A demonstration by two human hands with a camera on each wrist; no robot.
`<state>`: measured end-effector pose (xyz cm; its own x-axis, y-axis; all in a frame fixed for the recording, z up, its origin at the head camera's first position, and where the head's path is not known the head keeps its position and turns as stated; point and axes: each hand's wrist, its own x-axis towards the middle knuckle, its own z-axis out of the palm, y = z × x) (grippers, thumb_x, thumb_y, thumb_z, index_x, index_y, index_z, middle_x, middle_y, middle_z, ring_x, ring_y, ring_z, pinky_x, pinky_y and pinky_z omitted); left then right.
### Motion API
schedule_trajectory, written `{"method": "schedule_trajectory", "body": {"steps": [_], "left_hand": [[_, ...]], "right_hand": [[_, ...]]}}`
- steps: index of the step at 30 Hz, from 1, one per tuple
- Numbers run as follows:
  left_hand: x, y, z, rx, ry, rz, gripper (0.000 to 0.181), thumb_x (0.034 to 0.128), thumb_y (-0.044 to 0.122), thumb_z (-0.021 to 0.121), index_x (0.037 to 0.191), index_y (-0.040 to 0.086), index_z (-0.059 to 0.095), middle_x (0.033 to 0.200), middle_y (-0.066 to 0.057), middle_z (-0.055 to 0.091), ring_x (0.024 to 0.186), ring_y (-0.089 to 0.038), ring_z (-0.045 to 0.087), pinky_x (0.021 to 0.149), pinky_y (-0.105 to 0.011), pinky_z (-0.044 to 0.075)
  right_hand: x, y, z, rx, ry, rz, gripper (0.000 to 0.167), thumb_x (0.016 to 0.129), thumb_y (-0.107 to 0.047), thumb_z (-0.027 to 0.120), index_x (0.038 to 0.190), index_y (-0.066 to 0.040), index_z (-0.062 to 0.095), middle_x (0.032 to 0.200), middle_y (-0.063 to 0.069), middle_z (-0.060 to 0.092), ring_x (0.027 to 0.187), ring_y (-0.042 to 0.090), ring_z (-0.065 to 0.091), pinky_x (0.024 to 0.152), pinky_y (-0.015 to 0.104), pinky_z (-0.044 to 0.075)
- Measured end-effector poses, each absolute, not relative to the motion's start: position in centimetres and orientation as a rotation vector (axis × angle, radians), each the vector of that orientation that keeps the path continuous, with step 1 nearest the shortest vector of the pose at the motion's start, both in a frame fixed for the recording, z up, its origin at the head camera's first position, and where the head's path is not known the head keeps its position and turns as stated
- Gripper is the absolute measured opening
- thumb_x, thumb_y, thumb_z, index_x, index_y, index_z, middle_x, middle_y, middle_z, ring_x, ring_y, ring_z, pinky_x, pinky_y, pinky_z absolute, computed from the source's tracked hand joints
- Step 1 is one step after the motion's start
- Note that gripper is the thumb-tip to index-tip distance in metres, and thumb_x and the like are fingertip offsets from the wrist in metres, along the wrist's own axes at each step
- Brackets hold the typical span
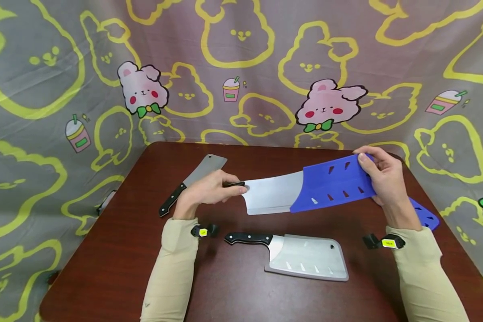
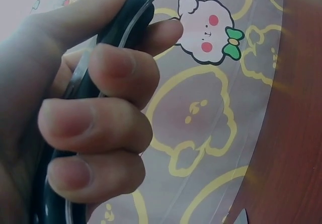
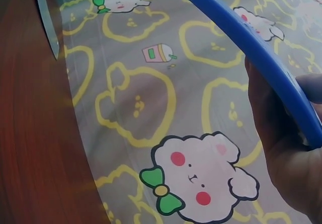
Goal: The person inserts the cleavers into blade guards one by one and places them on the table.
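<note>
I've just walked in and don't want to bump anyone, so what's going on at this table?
A person's left grip has a cleaver by its handle, and the right grip holds a blue cover that hides the blade's outer part. On the table, a second cleaver lies nearer the person in a greyish cover, and a bare third one lies back left.

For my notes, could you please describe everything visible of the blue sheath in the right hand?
The sheath looks like blue plastic, with two rows of slanted slots. Above the table, it slopes up toward the right hand, which pinches one end; its curved opposite edge crosses a blade, which shows through one slot.
</note>
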<state>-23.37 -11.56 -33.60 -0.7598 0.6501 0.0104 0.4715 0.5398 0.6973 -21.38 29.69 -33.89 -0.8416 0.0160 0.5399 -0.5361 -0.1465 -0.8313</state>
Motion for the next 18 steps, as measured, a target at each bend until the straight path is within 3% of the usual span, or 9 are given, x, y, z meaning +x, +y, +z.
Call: {"method": "schedule_trajectory", "body": {"steps": [11,18], "left_hand": [[-23.3,-10.5,-33.9,0.942,2.513,1.025,0.024,0.0943,0.04,0.064,0.081,0.02,0.067,0.053,0.003,0.044,0.048,-0.013,0.041,0.048,-0.027,0.032],[-22.8,-10.5,-33.5,0.945,2.481,1.032,0.031,0.0955,0.041,0.062,0.073,0.019,0.062,0.051,0.003,0.042,0.046,-0.012,0.039,0.047,-0.027,0.032]], "right_hand": [[-21.2,31.1,-33.6,0.666,-1.82,2.048,0.018,0.098,0.004,0.049,0.109,0.008,0.063,0.079,0.004,0.07,0.057,0.011,0.07,0.048,0.023,0.053],[-21.1,31.8,-33.4,0.659,-1.938,1.981,0.018,0.099,0.002,0.049,0.11,0.005,0.064,0.089,0.001,0.07,0.058,0.009,0.069,0.047,0.022,0.052]]}}
